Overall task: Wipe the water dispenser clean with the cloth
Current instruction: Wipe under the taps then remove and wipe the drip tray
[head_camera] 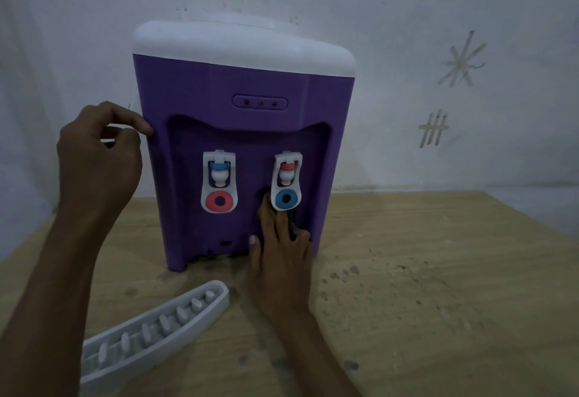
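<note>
The water dispenser (238, 133) has a purple body and a white top and stands on a wooden table. My right hand (279, 258) reaches into its tap recess with the fingers stretched upward beside and under the right tap (286, 180). They press a dark cloth (294, 228) against the purple wall; only small bits of it show around the fingers. My left hand (97, 158) hovers at the dispenser's left side with its fingers loosely curled, one fingertip touching the front left edge. It holds nothing.
A white drip tray (156, 331) lies loose on the wooden table (438, 287) in front of the dispenser, to the left of my right forearm. Dust and dark specks cover the tabletop. A pale wall stands close behind.
</note>
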{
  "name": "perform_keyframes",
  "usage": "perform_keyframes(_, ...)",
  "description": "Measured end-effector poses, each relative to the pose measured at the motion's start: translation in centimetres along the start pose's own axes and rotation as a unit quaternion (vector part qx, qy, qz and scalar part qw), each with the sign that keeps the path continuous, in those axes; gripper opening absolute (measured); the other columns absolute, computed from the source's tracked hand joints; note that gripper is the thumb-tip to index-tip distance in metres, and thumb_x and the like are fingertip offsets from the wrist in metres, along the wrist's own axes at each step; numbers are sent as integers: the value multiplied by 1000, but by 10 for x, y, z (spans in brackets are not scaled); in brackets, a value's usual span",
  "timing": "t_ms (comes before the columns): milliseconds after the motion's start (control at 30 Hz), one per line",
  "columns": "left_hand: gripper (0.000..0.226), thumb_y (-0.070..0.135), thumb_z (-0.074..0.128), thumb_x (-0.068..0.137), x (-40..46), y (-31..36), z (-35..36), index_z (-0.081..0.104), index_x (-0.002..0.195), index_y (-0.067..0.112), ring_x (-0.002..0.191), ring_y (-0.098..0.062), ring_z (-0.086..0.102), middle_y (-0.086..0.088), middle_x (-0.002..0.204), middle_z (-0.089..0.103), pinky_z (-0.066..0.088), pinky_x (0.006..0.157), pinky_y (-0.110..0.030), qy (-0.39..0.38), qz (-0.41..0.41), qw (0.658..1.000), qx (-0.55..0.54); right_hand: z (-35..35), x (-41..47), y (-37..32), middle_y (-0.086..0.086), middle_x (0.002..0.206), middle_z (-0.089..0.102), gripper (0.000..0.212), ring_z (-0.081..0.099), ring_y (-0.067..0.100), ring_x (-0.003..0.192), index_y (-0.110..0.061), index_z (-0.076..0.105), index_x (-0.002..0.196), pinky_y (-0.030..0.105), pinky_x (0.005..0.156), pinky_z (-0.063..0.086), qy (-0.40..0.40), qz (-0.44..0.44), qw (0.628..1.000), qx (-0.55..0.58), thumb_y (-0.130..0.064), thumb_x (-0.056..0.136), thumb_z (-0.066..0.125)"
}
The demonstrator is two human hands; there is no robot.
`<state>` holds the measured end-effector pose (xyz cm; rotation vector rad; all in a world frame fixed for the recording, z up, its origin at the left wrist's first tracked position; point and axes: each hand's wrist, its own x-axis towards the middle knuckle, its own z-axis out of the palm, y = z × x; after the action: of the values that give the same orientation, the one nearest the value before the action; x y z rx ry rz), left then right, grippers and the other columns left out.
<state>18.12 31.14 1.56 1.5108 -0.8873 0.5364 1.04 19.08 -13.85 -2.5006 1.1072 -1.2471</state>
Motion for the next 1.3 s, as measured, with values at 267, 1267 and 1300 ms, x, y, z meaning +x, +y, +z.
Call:
perform_keyframes(267,25,-1,45,94,3,-3,-2,66,93,14,87,-13,64,-10,116,67,47,66,-8,-1,16,1000,-6,2,4,-21,-6,170,-26,87,49,29,100,-33,7,165,48,91,47,44,153,987,7,-21,98,61)
perform_keyframes(1267,27,21,45,86,13,-30,0,63,79,38,96,-13,64,-2,112,70,56,87,-47,-33,-36,998,-29,-3,20,-51,0,169,24,83,41,19,146,-27,-10,163,36,119,38,-39,359,849,385,-18,106,49)
perform_keyframes(1300,27,20,45,86,12,-28,0,63,79,38,95,-12,64,-2,112,70,57,87,-48,-34,-38,998,-30,-3,18,-51,0,171,18,85,38,20,148,-26,-13,163,35,120,36,-57,366,846,384,-15,106,49)
